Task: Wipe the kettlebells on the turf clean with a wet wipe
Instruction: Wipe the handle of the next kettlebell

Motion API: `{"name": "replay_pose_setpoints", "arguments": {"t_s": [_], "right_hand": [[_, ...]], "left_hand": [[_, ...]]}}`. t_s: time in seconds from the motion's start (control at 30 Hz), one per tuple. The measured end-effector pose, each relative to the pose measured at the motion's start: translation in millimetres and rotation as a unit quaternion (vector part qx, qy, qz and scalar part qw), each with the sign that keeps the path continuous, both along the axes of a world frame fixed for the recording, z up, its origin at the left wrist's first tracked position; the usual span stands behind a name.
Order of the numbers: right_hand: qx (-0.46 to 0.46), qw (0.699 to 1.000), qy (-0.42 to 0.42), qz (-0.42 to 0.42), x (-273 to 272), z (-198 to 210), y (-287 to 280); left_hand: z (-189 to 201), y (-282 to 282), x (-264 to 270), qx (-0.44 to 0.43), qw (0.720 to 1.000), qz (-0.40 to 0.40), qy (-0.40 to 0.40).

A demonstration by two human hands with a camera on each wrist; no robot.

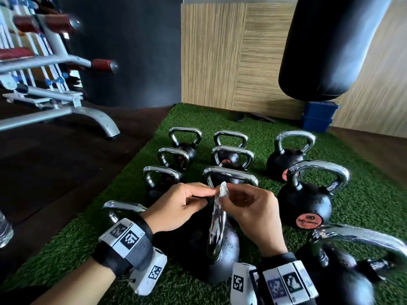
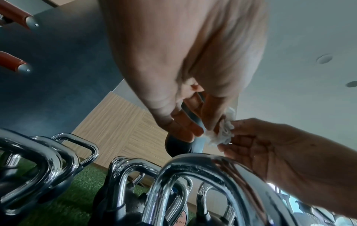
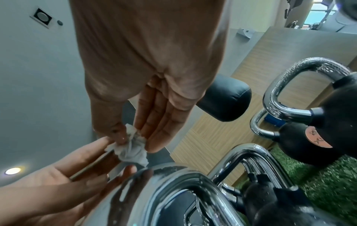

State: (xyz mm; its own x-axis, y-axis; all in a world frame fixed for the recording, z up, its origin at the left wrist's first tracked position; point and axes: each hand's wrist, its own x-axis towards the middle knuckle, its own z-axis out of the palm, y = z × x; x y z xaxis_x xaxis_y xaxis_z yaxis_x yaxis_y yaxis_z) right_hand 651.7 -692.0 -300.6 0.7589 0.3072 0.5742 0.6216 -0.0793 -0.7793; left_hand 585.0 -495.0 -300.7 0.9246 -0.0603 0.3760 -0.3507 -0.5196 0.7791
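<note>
Both hands meet over the nearest kettlebell, a black ball with a chrome handle standing on the green turf. Between them is a small crumpled white wet wipe, just above the handle. My left hand pinches it from the left with thumb and forefinger. My right hand pinches it from the right. In the left wrist view the wet wipe sits between the left fingers and the right hand. In the right wrist view the wet wipe hangs above the handle.
Several more black kettlebells with chrome handles stand in rows on the turf, one with a pink label at the right. A black punching bag hangs at upper right above a blue box. A weight bench stands left, a water bottle at the edge.
</note>
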Motion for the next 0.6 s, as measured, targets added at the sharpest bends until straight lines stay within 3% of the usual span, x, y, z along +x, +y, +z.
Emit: {"name": "replay_pose_setpoints", "arguments": {"t_s": [0.2,0.23,0.3,0.4,0.53,0.6], "right_hand": [[-0.02,0.998,0.041,-0.037,15,-10,-5],[-0.019,0.997,0.05,-0.058,19,-13,-7],[-0.021,0.993,0.067,-0.099,27,-20,-14],[-0.048,0.987,0.094,-0.122,35,-34,-17],[-0.075,0.977,0.143,-0.142,48,-59,-13],[-0.086,0.972,0.17,-0.139,53,-71,-9]], "left_hand": [[-17,-8,0,0.067,0.992,0.091,-0.048],[-23,-3,0,0.083,0.993,0.086,-0.015],[-42,7,0,0.138,0.982,0.024,0.126],[-76,0,5,0.238,0.939,-0.035,0.247],[-114,-33,15,0.339,0.929,0.006,0.146],[-120,-36,15,0.285,0.951,0.051,0.104]]}}
